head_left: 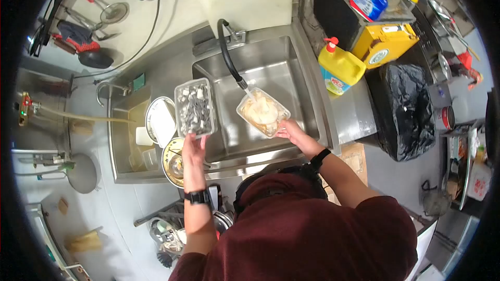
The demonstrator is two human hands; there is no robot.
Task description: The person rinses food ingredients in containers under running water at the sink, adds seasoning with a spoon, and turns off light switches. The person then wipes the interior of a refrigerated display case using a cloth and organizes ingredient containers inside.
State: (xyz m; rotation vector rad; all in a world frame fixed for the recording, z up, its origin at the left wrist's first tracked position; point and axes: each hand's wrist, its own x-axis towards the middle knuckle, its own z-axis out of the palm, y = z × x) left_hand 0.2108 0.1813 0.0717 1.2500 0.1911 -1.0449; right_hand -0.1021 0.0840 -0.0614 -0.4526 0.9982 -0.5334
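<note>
A clear rectangular plastic tub of pale, wet pieces [262, 116] is over the large steel sink basin [291, 80], right under the nozzle of the black curved faucet [227, 57]. The person's right hand [292, 131] grips its near right corner. The left hand [195, 148] grips the near end of a second clear plastic tub, full of dark grey and white pieces [195, 108], at the basin's left edge. Just left of that tub sit a round metal bowl [151, 131] with something white in it and, nearer the person, a yellow-patterned bowl [170, 176]. Further left, a smaller basin [121, 148] holds cloudy liquid. Right of the large basin, a yellow bottle with a red pump [341, 70] stands on the steel worktop [350, 119], near a black plastic bag [411, 114].
</note>
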